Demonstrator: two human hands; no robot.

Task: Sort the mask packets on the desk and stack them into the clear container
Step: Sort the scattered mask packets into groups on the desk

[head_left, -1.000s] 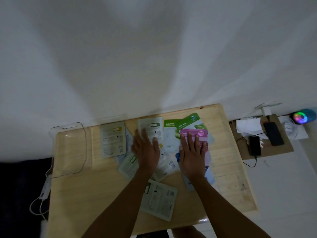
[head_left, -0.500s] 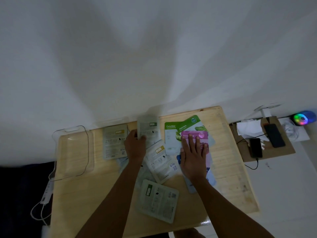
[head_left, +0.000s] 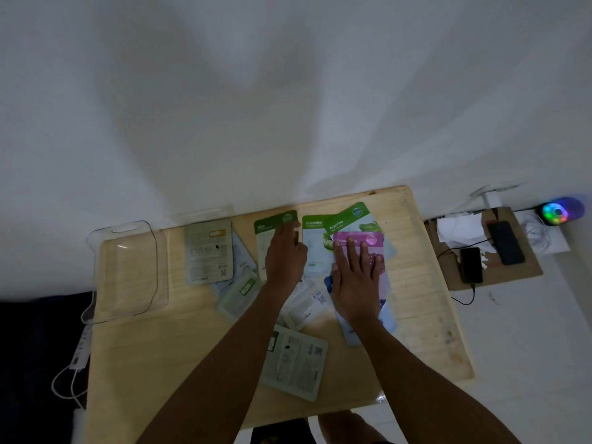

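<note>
Left hand (head_left: 286, 254) is extended forward, grip closed on the Olive packet (head_left: 266, 226) at the table (head_left: 192, 363) rear. Right hand (head_left: 357, 277) is laid flat, fingers spread, grip open, on the pink packet (head_left: 374, 241). Clear container (head_left: 128, 270) is seen at the table's left end.

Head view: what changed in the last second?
The left hand lifted the green-topped Olive mask packet, which lay back up, and turned it face up; its fingers are now on it. Unchanged: right hand flat on the pink mask packet; clear plastic container empty.
</note>
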